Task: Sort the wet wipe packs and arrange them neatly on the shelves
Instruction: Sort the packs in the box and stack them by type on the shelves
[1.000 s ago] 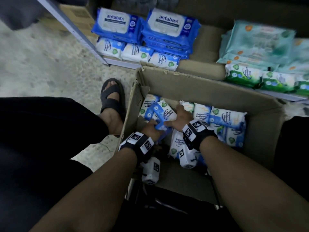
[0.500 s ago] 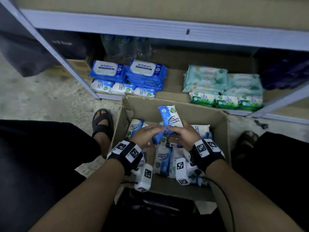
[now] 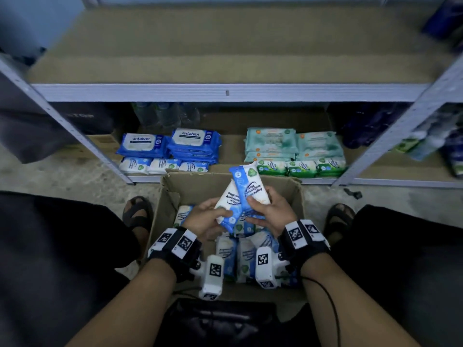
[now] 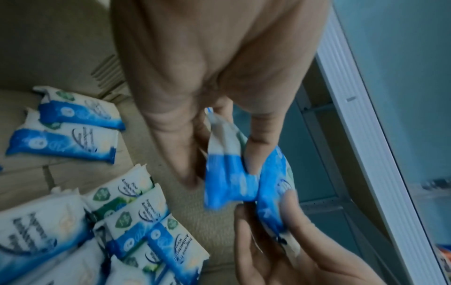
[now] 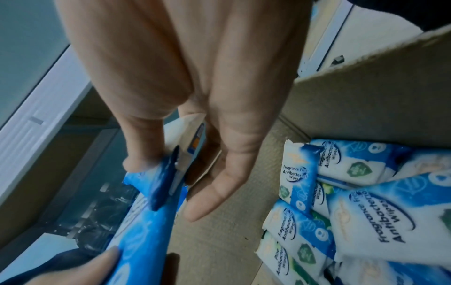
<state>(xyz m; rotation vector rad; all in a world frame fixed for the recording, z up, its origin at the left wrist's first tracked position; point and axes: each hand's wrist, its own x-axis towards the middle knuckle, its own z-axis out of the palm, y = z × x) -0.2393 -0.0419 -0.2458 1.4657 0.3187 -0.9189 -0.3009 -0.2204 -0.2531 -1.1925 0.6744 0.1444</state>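
Above the open cardboard box [image 3: 298,196] both hands hold small blue-and-white antibacterial wipe packs. My left hand [image 3: 213,217] grips one pack [image 3: 228,201] by its lower end. My right hand [image 3: 263,209] grips a second pack [image 3: 249,185] that leans over the first and points at the shelf. In the left wrist view my fingers [image 4: 258,138] pinch the blue pack [image 4: 229,179]. In the right wrist view a pack [image 5: 149,212] sits between finger and thumb. Several more packs [image 3: 240,254] lie in the box.
The lower shelf [image 3: 233,151] holds blue antabax packs [image 3: 194,141], small blue packs [image 3: 162,166], teal packs [image 3: 271,141] and small green packs [image 3: 302,169]. The upper shelf board [image 3: 225,46] is bare. My sandalled feet [image 3: 136,211] flank the box.
Both hands came up out of the box with packs. A second pack now shows in my left hand beside the first. My head tilted up, showing the upper shelf.
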